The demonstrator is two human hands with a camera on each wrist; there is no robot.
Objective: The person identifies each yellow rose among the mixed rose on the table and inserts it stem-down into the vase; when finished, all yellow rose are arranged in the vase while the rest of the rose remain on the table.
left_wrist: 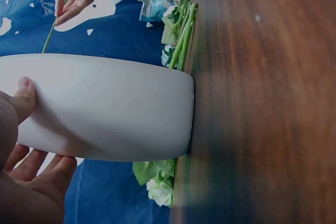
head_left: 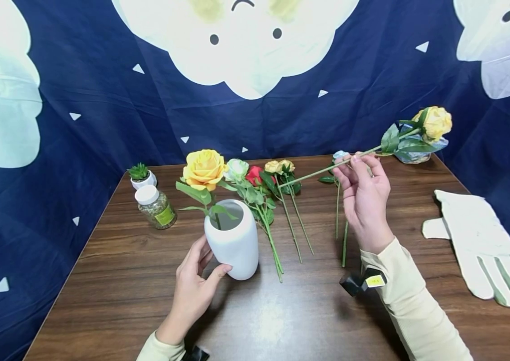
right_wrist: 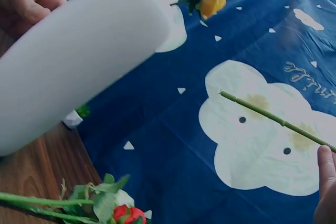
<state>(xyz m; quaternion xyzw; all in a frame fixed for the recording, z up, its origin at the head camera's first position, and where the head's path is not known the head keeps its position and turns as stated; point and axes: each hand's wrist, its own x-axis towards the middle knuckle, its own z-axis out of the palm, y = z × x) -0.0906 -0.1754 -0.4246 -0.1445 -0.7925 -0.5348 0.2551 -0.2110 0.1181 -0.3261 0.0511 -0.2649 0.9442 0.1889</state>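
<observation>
Fingers (head_left: 358,163) of right hand (head_left: 365,200) pinched on stem of pale yellow rose (head_left: 435,123), held raised above far right of table (head_left: 282,311); bloom out past far right edge, cut end pointing left over loose flowers (head_left: 273,195) lying mid-table. Left hand (head_left: 194,288) curled around lower side of white vase (head_left: 233,238), thumb on near face, vase upright and holding one yellow rose (head_left: 204,168). Bare wood near and right of vase. White glove (head_left: 480,245) flat by right edge. Jar (head_left: 156,206) and small potted plant (head_left: 141,175) far left, well apart from vase.
</observation>
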